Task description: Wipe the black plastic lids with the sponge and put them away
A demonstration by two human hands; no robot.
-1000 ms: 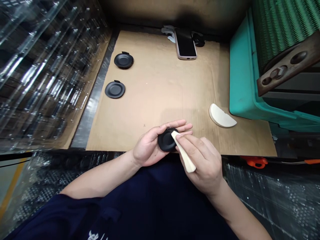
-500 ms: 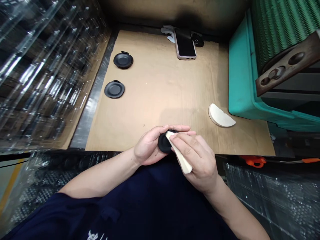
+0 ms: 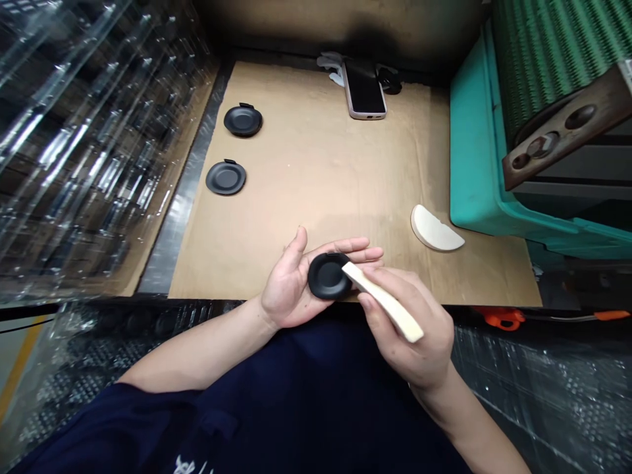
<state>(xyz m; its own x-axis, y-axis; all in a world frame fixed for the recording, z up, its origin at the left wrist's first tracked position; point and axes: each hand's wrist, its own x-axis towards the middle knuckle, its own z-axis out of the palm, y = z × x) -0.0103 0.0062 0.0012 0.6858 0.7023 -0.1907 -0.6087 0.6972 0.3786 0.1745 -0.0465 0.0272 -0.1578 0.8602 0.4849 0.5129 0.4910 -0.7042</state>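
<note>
On the palm and fingers of my left hand (image 3: 291, 289) lies a round black lid-like piece (image 3: 326, 276), dished in the middle. The hand supports it from below, with the thumb raised off it and the fingers stretched out. My right hand (image 3: 415, 322) pinches a cream-coloured sponge (image 3: 388, 304) by its sides. The sponge's tip meets the right edge of the black piece; whether it presses there I cannot tell. Two similar black pieces, an upper one (image 3: 243, 121) and a lower one (image 3: 226, 178), lie on the cardboard at the left, each with a small tab.
Cardboard (image 3: 316, 178) covers the work surface. A white half-moon pad (image 3: 437, 229) lies at the right, near a teal crate (image 3: 474, 151). A phone (image 3: 365, 90) leans at the back. Clear plastic packaging (image 3: 89, 145) stands at the left, and an orange-handled tool (image 3: 501, 318) shows below the right edge.
My right hand has drawn the sponge to the right, from over the black piece to its edge. My left thumb has lifted off the piece, leaving more of it uncovered.
</note>
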